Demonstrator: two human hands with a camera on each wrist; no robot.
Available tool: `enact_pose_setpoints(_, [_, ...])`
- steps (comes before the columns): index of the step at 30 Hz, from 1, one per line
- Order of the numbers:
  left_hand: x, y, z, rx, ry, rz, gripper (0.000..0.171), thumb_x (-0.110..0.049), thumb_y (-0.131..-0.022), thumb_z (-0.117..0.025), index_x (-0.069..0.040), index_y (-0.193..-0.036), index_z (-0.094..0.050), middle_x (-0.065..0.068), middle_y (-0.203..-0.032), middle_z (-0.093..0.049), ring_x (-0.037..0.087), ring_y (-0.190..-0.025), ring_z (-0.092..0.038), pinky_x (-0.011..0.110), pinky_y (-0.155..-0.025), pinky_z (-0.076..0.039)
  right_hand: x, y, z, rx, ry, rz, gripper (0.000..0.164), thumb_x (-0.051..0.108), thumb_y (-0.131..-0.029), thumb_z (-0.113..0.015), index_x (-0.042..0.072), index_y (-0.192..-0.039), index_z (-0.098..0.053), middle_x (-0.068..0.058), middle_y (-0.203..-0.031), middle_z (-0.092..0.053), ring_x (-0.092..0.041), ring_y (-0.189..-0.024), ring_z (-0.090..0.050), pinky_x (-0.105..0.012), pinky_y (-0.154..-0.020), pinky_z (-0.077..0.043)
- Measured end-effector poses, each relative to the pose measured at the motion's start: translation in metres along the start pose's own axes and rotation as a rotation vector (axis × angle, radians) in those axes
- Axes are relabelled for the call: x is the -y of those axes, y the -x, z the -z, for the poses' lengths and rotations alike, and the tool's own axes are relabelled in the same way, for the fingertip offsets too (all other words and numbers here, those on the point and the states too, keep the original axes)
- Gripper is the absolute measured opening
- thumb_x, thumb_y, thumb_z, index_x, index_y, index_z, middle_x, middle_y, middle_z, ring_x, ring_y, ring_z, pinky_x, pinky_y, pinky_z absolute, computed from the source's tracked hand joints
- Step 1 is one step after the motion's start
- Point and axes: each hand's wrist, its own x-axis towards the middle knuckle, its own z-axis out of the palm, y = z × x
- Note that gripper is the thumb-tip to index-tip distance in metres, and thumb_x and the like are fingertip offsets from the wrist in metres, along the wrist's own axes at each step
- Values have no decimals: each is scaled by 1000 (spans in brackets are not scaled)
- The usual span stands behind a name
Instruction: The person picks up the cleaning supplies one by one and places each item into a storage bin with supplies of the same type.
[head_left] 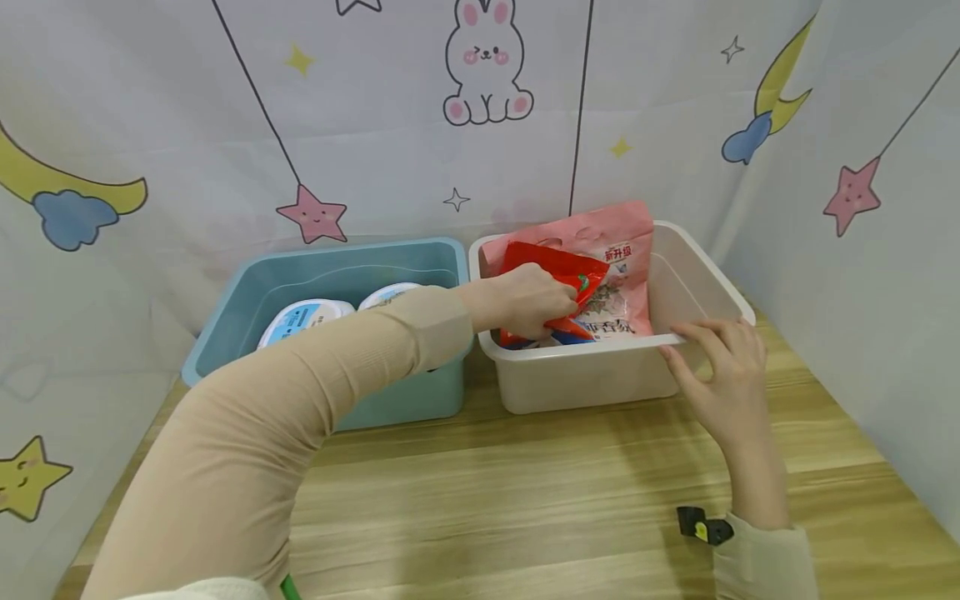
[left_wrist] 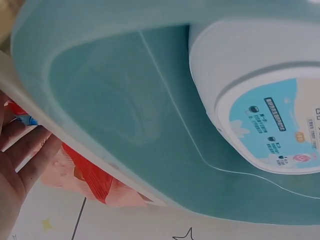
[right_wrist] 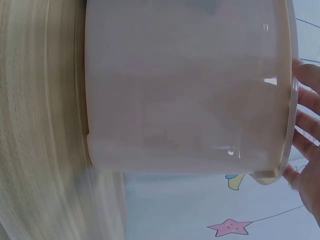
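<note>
Nearest to me lies the wooden tabletop (head_left: 570,492), its pale planks running left to right. My right hand (head_left: 723,375) rests at the near right corner of the white bin (head_left: 592,379); its fingers (head_left: 693,333) curl over the front rim and grasp it, and the right wrist view shows them hooked on the bin's lip (right_wrist: 305,115). My left arm, in a beige sleeve (head_left: 300,392), crosses over the teal bin (head_left: 247,292), which stands just to the left of the white one, their walls touching or nearly so. Inside the teal bin sit two white tubs with blue labels (head_left: 303,321), side by side; the left wrist view shows one of them (left_wrist: 265,95) close against the bin's wall.

Farther in, my left hand (head_left: 525,300) is inside the white bin, its fingers clenched round a red snack packet (head_left: 558,271) and holding it partly upright. Behind that packet a larger pink bag (head_left: 622,250) leans against the far wall of the bin, its top above the rim. Under my hand I glimpse something blue, too hidden to name.

Beyond the bins hangs a white curtain (head_left: 390,125) printed with a rabbit, stars and moons.
</note>
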Motion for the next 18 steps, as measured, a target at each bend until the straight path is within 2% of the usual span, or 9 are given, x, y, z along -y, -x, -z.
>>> enact_pose_setpoints(5, [-1, 1, -2, 15, -11, -19, 46, -43, -88, -65, -17, -125, -60, 1, -119, -63, 16, -95, -61, 27, -80, -53, 0, -1, -1, -8, 1, 14, 62, 58, -89, -54, -1, -98, -71, -22, -97, -63, -41, -98, -50, -58, -104, -28])
enact_pose_setpoints(9, [-1, 1, -2, 20, -15, -23, 48, -44, -88, -65, -17, -128, -59, 1, -120, -62, 15, -100, -59, 28, -83, -53, 2, -2, 0, -3, -2, -5, 60, 57, -89, -56, -1, -98, -71, -22, -97, -63, -40, -99, -50, -51, -105, -28])
enact_pose_setpoints(12, [-1, 1, -3, 39, -5, -20, 51, -45, -87, -65, -18, -130, -57, 2, -124, -61, 16, -105, -58, 28, -87, -52, 3, -1, 1, 9, -3, -11, 49, 46, -89, -63, -1, -99, -71, -22, -98, -63, -40, -100, -50, -47, -105, -27])
enact_pose_setpoints(15, [-1, 1, -3, 65, 9, -24, 52, -45, -88, -64, -18, -132, -56, 2, -130, -59, 17, -111, -57, 31, -93, -51, 4, -1, 2, 22, 0, -11, 36, 32, -85, -71, -1, -100, -70, -22, -99, -63, -40, -101, -50, -50, -106, -27])
enact_pose_setpoints(18, [-1, 2, -3, 90, 35, -36, 51, -42, -90, -62, -17, -135, -54, 3, -138, -55, 19, -118, -57, 34, -100, -48, 3, 0, 2, 37, 9, -13, 32, 24, -83, -72, -2, -101, -70, -23, -100, -63, -41, -102, -50, -54, -108, -26])
